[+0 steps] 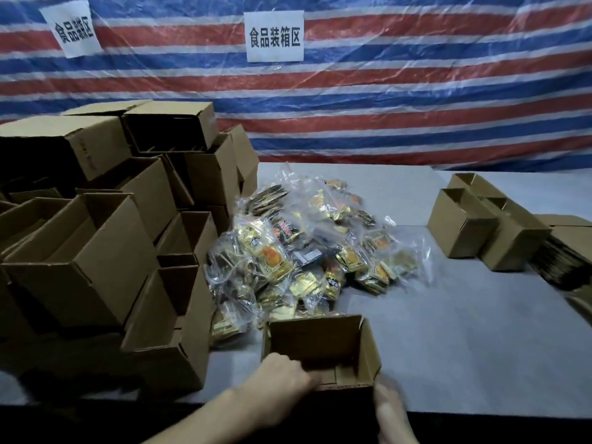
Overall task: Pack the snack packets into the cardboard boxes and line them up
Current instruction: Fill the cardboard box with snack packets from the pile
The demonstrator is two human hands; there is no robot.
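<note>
We are setting up an open box [323, 344] at the near edge of the desk [464, 347], just in front of the heap of snack packets [304, 251], so we are judging this as the readying step: the box is looking empty. Our left hand [283, 376] is curling its fingers [312, 384] over the near wall, gripping it. Our right hand [392, 408] is sitting blurred by the near right corner; we cannot tell whether it is gripping. Next we are likely needing a freed hand reaching into the heap for packets, then placing the filled box beside the boxes on the right [464, 225]
</note>
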